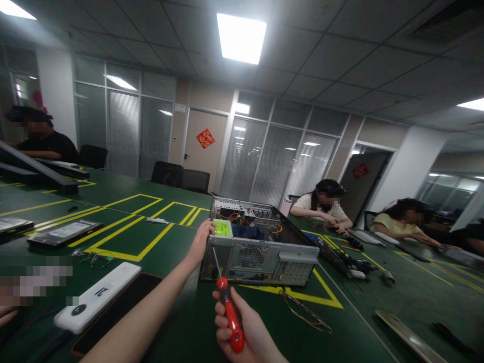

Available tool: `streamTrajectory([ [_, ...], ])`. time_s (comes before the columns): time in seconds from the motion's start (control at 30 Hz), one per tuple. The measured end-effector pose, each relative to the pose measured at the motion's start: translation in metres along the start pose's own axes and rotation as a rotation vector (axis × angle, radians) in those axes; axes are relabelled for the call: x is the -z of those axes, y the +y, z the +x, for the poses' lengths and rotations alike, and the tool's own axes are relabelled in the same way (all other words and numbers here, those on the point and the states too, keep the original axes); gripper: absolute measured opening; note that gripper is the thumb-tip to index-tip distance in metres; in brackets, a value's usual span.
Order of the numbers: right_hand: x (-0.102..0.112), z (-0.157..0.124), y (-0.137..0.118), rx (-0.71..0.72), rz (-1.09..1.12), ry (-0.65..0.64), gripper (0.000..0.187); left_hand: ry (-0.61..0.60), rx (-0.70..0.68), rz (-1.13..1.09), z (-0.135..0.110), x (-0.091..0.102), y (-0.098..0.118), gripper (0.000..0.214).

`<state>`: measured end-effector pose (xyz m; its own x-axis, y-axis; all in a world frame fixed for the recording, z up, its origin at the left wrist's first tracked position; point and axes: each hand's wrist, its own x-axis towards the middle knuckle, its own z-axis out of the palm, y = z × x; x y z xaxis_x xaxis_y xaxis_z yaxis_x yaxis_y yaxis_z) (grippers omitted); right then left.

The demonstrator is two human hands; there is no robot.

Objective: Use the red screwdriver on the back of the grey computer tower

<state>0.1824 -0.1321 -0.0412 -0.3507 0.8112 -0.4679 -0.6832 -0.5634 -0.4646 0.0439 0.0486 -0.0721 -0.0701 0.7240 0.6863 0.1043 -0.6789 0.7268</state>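
An open computer case (272, 257) lies on its side on the green table, its rear panel facing me. Its inside shows a power supply (223, 229) with a bright green label, and tangled wires. My left hand (203, 243) grips the case's left rear corner, its fingertips beside the power supply. My right hand (242, 322) is wrapped around the red handle of a screwdriver (231, 315). The thin shaft points up and away, its tip in front of the rear panel at the power supply's mesh. Whether the tip touches a screw I cannot tell.
To the left lie a white power bank (100, 295), a dark phone-like slab (124, 312) and a hard drive (65, 233). Eyeglasses (306, 313) rest right of my right hand. Cables and black parts (346, 262) lie further right. Several people sit around the table.
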Motion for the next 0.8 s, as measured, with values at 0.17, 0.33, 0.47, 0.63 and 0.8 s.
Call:
streamTrajectory([
  [0.17,-0.004,-0.001,0.001,0.003,0.011,0.024,0.037,0.007,0.002,0.004,0.000,0.001,0.001,0.041],
  [0.33,-0.018,-0.001,0.011,0.006,0.025,0.042,0.032,0.009,0.010,0.015,-0.001,0.001,0.001,0.040],
  [0.47,-0.029,-0.001,0.016,-0.049,0.007,0.073,0.040,0.021,0.012,0.013,-0.001,0.001,-0.001,0.041],
  [0.63,-0.027,-0.002,0.012,0.013,0.012,0.109,0.041,0.024,-0.002,-0.005,-0.001,0.000,-0.002,0.040],
  [0.8,-0.018,0.001,0.012,-0.056,-0.043,0.083,0.043,0.014,0.004,0.012,0.000,0.000,-0.002,0.039],
])
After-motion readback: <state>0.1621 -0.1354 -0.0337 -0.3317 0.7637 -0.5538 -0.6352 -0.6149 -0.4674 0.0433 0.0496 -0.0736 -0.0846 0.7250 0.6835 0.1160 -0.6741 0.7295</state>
